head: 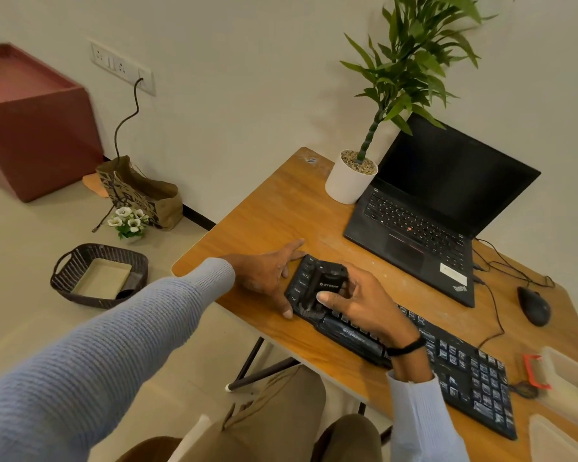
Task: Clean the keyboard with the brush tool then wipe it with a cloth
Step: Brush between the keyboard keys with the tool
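Note:
A black keyboard [454,358] lies diagonally along the front of the wooden table [274,208]. My right hand [364,305] grips a black brush tool [327,285] and holds it down on the keys at the keyboard's left end. My left hand [267,275] lies at that same end, fingers spread around the keyboard's corner, thumb along its front edge. No cloth can be made out for certain; pale blurred shapes sit at the table's right edge.
An open black laptop [424,208] and a potted plant [351,178] stand at the back of the table. A wired mouse [534,306] lies to the right. A red-and-white object [536,371] sits by the keyboard's right end. On the floor are a wicker basket [97,276] and a paper bag [141,191].

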